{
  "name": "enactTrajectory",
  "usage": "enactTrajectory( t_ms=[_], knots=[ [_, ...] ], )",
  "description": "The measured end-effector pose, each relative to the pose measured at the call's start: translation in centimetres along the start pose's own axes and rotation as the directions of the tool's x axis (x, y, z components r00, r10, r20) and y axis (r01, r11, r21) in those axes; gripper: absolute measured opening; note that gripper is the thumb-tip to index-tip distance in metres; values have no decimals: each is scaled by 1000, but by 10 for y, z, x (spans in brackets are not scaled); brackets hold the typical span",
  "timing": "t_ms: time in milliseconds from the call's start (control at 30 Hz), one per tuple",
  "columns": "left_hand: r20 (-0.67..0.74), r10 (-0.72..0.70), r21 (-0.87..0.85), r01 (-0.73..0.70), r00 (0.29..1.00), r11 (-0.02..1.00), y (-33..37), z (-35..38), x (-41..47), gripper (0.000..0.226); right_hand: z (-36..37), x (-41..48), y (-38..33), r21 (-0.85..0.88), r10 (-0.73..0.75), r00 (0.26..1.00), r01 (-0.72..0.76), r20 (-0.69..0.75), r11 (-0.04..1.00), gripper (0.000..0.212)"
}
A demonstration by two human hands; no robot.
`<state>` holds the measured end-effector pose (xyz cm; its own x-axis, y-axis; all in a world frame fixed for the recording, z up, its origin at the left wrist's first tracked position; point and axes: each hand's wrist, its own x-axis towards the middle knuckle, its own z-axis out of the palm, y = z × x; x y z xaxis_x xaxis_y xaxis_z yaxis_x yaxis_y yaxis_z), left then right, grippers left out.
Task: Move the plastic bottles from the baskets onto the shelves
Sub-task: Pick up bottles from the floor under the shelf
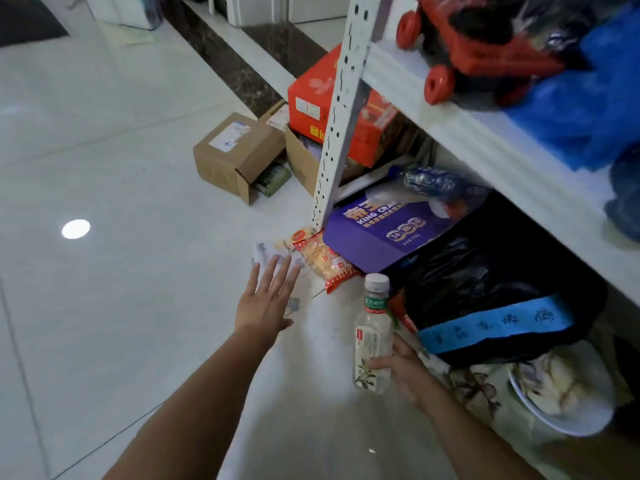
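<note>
Your right grip, low and right of centre in the frame, has its fingers curled round the lower body of a clear plastic bottle with a white cap and a green neck label, which stands nearly upright, cap uppermost, above the glossy white tiled floor. Your left grip, to the left of it at mid-frame, holds nothing: its fingers are straight and spread, palm down, with the fingertips over a crumpled whitish wrapper. Just beside that wrapper lies a red and yellow snack packet, touching a purple printed carton at the foot of the white perforated metal shelf post. Right of the bottle sits a black plastic bag with a blue band. Behind the carton lies a crushed clear bottle with a blue label, under the white shelf board. On that board, upper right, stand a red wheeled toy and a blue plastic bag. A brown cardboard box lies on the floor, left of the post.
</note>
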<state>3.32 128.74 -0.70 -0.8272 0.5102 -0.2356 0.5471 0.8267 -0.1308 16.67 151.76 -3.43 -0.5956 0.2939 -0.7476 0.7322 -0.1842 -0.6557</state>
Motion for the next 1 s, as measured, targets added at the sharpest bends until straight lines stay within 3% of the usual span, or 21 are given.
enactTrajectory(
  t_ms=[200, 367, 467, 600, 833, 1000],
  knots=[
    [-40, -28, -73, 25, 999, 997, -49, -162, -47, 106, 15, -113, -113, 133, -47, 999, 48, -12, 990, 52],
    [-165, 35, -75, -48, 986, 996, -89, -347, -75, 114, 10, -235, -248, 107, -177, 983, 172, 39, 979, 70],
    [-167, 19, -98, -36, 986, 995, -105, -479, -96, 118, -8, -322, -335, 91, -274, 960, 269, 55, 959, 71],
    [-317, 81, -91, -115, 945, 989, -98, -608, -129, 116, -43, -430, -418, 202, -348, 938, 338, 13, 919, 80],
    [-451, 228, -41, -275, 863, 960, -49, -769, -147, 102, -120, -575, -460, 213, -390, 920, 391, -45, 896, 66],
    [-505, 334, 32, -369, 796, 929, 7, -828, -136, 102, -172, -620, -444, 259, -351, 895, 421, -274, 869, 60]
  ],
)
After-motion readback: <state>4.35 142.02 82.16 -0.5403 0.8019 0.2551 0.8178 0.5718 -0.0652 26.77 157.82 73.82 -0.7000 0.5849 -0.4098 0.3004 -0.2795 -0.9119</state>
